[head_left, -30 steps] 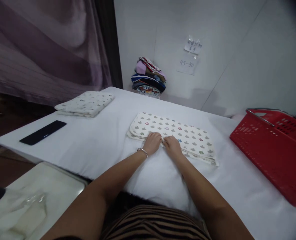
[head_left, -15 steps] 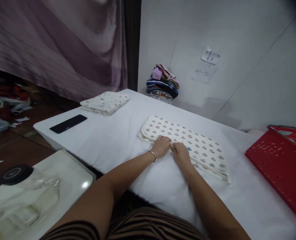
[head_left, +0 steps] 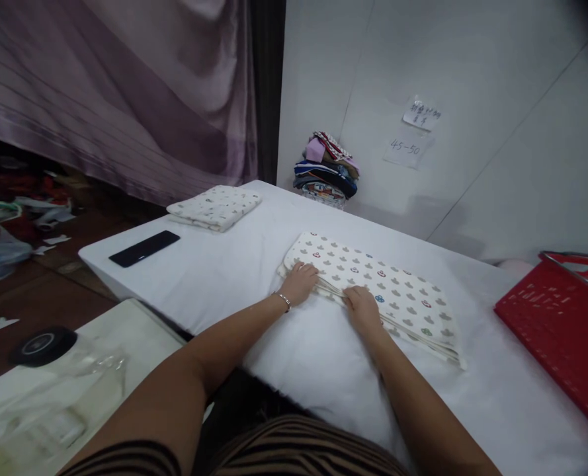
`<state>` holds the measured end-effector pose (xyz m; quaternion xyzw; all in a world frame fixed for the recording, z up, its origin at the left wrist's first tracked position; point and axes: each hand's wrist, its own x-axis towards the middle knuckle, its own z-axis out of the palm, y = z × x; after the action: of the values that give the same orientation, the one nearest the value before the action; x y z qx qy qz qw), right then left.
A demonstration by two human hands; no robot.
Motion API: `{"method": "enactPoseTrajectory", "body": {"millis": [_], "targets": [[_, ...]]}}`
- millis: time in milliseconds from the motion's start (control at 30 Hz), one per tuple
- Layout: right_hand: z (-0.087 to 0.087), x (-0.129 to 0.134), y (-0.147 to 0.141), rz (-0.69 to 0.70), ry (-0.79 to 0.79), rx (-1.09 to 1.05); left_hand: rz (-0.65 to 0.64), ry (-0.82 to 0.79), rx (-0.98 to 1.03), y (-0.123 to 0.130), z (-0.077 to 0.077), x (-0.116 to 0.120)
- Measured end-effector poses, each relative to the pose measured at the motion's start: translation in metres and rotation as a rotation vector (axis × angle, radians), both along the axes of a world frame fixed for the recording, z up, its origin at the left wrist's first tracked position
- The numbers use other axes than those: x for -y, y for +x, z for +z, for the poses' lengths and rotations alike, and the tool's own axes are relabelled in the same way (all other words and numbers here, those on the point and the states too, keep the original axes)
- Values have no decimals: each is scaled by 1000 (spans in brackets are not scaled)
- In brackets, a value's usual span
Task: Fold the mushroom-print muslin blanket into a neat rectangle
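A folded cream cloth (head_left: 397, 291) with grey, red, blue and green motifs lies lengthwise on the white-covered table (head_left: 224, 277). My left hand (head_left: 299, 281) is at its near edge toward the left corner, fingers over the top and thumb side hidden. Farther right along the same edge, my right hand (head_left: 362, 308) grips the cloth with fingers bent. Between the two hands the layers of the edge show, slightly parted. Another folded white cloth (head_left: 217, 206) with small prints rests at the table's far left.
A black phone (head_left: 145, 248) lies near the left edge. At the right stands a red plastic basket (head_left: 556, 330). A stack of folded clothes (head_left: 326, 172) is beyond the far edge, by the wall. To my lower left, a white surface (head_left: 149, 330) holds a black round object (head_left: 44, 345) and clear plastic.
My left hand has slid left along the cloth's near edge, away from my right hand. My right hand stays at about the same spot on the edge. The view has shifted slightly.
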<state>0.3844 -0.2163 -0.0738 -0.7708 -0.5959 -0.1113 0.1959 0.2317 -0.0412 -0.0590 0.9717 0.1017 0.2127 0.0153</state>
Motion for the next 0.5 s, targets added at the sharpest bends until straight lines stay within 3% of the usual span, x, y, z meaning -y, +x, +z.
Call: {"method": "enactPoseTrajectory", "body": {"millis": [233, 400, 500], "targets": [[-2, -3, -5, -7, 7, 36, 134, -7, 57, -14, 1, -30], [-1, -4, -6, -18, -3, 44, 150, 19, 144, -21, 6, -38], [-2, -5, -8, -12, -21, 68, 143, 11, 73, -27, 6, -42]]}}
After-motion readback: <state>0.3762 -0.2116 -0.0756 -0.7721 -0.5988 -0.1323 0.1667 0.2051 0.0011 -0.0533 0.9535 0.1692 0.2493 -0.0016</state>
